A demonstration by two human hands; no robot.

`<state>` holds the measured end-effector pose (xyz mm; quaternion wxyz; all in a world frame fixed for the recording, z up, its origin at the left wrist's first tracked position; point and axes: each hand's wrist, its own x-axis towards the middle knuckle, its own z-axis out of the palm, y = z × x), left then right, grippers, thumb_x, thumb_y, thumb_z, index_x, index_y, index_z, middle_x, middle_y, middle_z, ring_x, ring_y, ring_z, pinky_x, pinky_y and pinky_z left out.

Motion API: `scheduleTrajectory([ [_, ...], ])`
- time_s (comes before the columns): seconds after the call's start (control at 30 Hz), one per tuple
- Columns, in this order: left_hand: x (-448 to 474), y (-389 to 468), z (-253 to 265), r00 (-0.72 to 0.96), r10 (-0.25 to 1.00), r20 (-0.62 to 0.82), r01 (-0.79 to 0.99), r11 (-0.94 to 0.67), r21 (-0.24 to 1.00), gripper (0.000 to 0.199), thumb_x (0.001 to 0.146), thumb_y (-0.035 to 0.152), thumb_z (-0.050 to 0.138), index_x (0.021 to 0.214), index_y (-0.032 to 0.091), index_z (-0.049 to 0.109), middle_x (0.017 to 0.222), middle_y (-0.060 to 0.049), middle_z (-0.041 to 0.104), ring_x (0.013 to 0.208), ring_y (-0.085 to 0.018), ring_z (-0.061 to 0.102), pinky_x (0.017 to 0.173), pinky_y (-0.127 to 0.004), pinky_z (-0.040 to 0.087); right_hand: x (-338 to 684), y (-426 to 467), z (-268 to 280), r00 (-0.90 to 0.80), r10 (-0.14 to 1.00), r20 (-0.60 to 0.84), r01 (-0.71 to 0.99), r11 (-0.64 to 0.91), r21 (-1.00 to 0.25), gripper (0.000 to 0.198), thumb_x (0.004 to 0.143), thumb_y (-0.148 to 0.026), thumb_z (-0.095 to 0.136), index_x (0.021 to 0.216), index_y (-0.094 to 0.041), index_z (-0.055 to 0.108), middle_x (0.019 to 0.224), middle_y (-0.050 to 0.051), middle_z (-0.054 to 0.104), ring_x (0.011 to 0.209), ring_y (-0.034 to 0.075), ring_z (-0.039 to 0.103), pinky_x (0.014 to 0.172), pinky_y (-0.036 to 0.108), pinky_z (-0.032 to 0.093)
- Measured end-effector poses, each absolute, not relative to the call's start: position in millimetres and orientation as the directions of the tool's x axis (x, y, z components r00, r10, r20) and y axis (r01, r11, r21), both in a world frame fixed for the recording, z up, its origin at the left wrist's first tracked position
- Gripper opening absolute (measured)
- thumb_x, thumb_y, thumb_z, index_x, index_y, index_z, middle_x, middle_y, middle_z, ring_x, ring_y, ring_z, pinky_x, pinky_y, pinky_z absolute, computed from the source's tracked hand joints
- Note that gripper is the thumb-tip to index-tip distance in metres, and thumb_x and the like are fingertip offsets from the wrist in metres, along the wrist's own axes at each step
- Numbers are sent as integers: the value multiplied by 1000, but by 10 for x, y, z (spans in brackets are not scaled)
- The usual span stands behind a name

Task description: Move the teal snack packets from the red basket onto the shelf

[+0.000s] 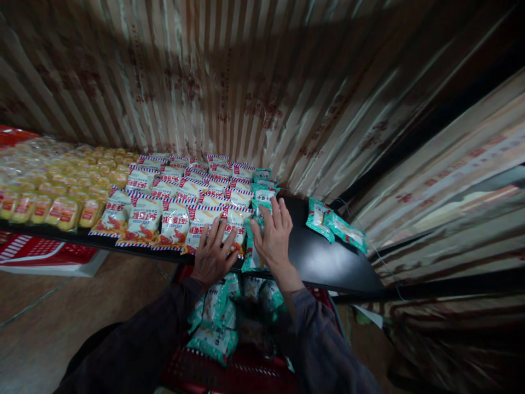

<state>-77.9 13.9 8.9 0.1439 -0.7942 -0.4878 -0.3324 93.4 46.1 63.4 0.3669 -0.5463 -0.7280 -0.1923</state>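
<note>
My left hand [216, 250] lies with fingers spread on the front white snack bags [176, 221], which have red and blue lettering and striped edges. Beside it, my right hand [275, 235] rests with fingers stretched over a column of green snack bags [264, 192] standing at the right end of the white rows. Part of the front green bag is hidden under that hand. Neither hand grips a bag. Below the shelf edge, between my forearms, a red basket [184, 366] holds several more green snack bags [215, 342].
The black shelf [324, 262] runs left to right. Two green bags [336, 221] lie at its right. Yellow packaged cakes [61, 191] fill the left part. A striped plastic sheet [213, 82] hangs behind. Another red basket [53, 251] sits under the shelf at left.
</note>
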Motion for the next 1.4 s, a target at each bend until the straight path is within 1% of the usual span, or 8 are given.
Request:
scheduleTrajectory([
  [0.1, -774, 135, 96, 299, 676, 673, 871, -482, 97, 53, 87, 43, 57, 133, 18, 54, 147, -18, 42, 143, -34, 28, 115, -52, 24, 1006, 257, 478, -71, 683, 727, 961, 243, -134, 50, 92, -39, 52, 136, -17, 47, 153, 17, 33, 145, 32, 21, 111, 55, 27],
  [0.23, -767, 130, 104, 296, 689, 662, 877, -471, 98, 55, 87, 44, 56, 135, 18, 53, 148, -18, 42, 143, -34, 28, 115, -52, 23, 1041, 147, 255, -86, 743, 664, 953, 256, -163, 60, 91, -43, 51, 145, -20, 36, 156, 17, 26, 145, 34, 21, 109, 56, 31],
  [0.47, -768, 131, 91, 297, 685, 666, 874, -475, 99, 54, 86, 43, 58, 135, 18, 53, 146, -17, 44, 143, -34, 28, 116, -52, 23, 1062, 163, 147, -41, 722, 691, 886, 345, -309, 57, 93, -32, 50, 145, -20, 33, 157, 18, 17, 142, 32, 27, 107, 52, 38],
  [0.6, -764, 134, 79, 295, 683, 668, 869, -483, 111, 55, 86, 42, 58, 135, 19, 52, 147, -17, 44, 143, -33, 26, 116, -53, 22, 1061, 150, 194, 17, 707, 707, 883, 322, -342, 59, 93, -30, 48, 148, -18, 28, 157, 20, 15, 144, 32, 22, 109, 54, 36],
  [0.83, -767, 132, 87, 292, 677, 675, 869, -483, 109, 54, 86, 40, 59, 136, 19, 51, 148, -16, 42, 143, -33, 27, 115, -53, 24, 1031, 235, 193, 17, 672, 740, 945, 232, -232, 59, 94, -32, 47, 148, -17, 29, 159, 20, 12, 145, 35, 17, 108, 59, 34],
  [1.0, -771, 129, 86, 293, 679, 674, 862, -492, 121, 55, 85, 40, 59, 136, 19, 51, 149, -15, 41, 144, -32, 25, 116, -53, 22, 979, 208, 111, 62, 702, 710, 953, 170, -252, 61, 94, -36, 46, 149, -17, 28, 158, 21, 12, 144, 36, 19, 107, 58, 35],
  [1.17, -771, 125, 91, 292, 688, 665, 866, -485, 121, 55, 86, 40, 58, 136, 20, 51, 150, -16, 39, 144, -32, 25, 116, -53, 23, 978, 149, 136, 54, 718, 694, 957, 163, -242, 70, 90, -44, 51, 150, -18, 25, 159, 20, 5, 145, 38, 14, 107, 61, 33],
  [1.4, -782, 129, 81, 311, 658, 685, 863, -498, 87, 55, 86, 39, 57, 137, 17, 51, 148, -17, 42, 143, -34, 27, 115, -54, 24, 999, 174, 113, 13, 728, 685, 953, 197, -228, 61, 93, -33, 48, 149, -20, 27, 160, 16, 3, 146, 36, 12, 108, 58, 35],
])
